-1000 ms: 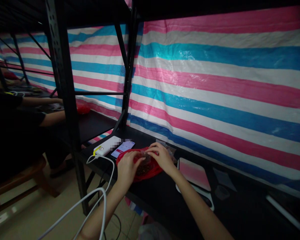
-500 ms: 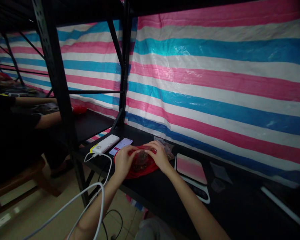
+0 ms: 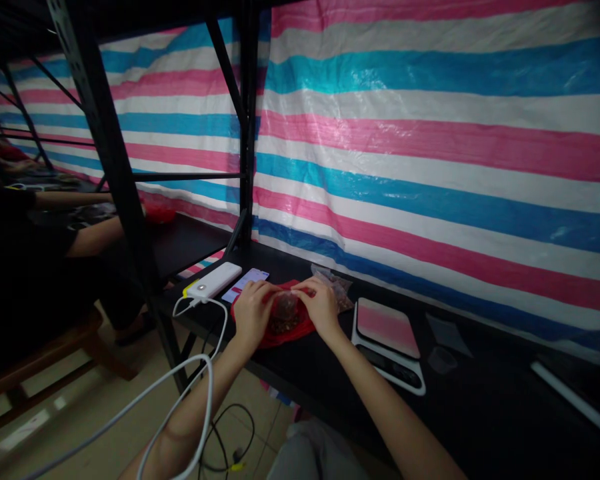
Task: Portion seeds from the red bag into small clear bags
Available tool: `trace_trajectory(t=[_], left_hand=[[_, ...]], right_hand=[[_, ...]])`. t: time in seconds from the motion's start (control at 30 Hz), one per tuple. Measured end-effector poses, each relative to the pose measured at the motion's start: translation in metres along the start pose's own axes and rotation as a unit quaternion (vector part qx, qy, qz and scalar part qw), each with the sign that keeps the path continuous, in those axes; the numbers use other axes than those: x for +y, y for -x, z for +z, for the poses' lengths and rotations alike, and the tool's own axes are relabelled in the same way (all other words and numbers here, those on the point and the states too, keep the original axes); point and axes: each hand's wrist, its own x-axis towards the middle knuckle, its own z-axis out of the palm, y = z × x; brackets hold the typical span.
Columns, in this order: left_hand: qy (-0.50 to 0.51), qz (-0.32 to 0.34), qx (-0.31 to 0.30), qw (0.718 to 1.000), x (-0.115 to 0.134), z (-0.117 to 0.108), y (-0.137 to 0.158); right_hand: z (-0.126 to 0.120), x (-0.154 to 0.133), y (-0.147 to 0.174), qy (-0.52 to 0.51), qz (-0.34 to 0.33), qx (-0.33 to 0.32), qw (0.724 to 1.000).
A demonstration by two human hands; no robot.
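Observation:
A small clear plastic bag (image 3: 285,305) is pinched at its upper edge between my two hands. My left hand (image 3: 253,312) grips its left side with thumb and fingers closed. On the other side, my right hand (image 3: 321,308) is closed on it in the same way. Beneath lies an open red plastic bag (image 3: 300,331) on the black shelf, with small brown pieces (image 3: 283,325) in it. Whether the clear bag holds any pieces I cannot tell. Behind my right hand are other clear bags (image 3: 341,291) with brownish contents.
A kitchen scale (image 3: 387,330) stands right of my hands, beside a flat clear bag (image 3: 449,333) and a small clear cup (image 3: 442,360). Left are a phone (image 3: 245,283) and a power bank (image 3: 214,280) with a white cable (image 3: 207,387). Another person's arm (image 3: 97,237) is beyond the post.
The camera view has shifted slightly. My hands stay over the red bag, and the clear bag between them shows a little more plainly.

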Motion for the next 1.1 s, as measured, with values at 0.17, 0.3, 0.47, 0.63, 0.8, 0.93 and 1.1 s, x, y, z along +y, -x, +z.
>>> trace_trajectory(t=[0.17,0.3,0.47,0.63,0.8,0.93,1.1], left_hand=[[0.022,0.001,0.003,1.000,-0.001,0.004,-0.002],[0.054,0.005,0.008,0.999,-0.003,0.006,-0.003],[0.075,0.005,-0.023,0.997,-0.013,0.009,0.003],[0.077,0.001,-0.064,0.995,-0.026,0.011,0.012],[0.058,-0.013,-0.087,0.994,-0.021,0.011,0.010],[0.034,-0.038,-0.092,0.994,-0.014,0.014,0.010],[0.029,-0.080,-0.104,0.991,-0.017,0.014,0.010]], right_hand=[[0.000,0.003,0.006,0.017,0.003,0.047,0.999],[0.000,0.006,0.002,0.004,-0.016,0.065,0.998],[0.006,0.006,-0.004,-0.021,-0.027,0.089,0.995],[0.012,0.009,-0.001,-0.046,-0.003,0.105,0.993],[0.014,0.012,0.004,-0.061,0.009,0.096,0.993],[0.014,0.013,0.004,-0.084,0.023,0.107,0.990],[0.016,0.018,0.004,-0.120,0.033,0.096,0.988]])
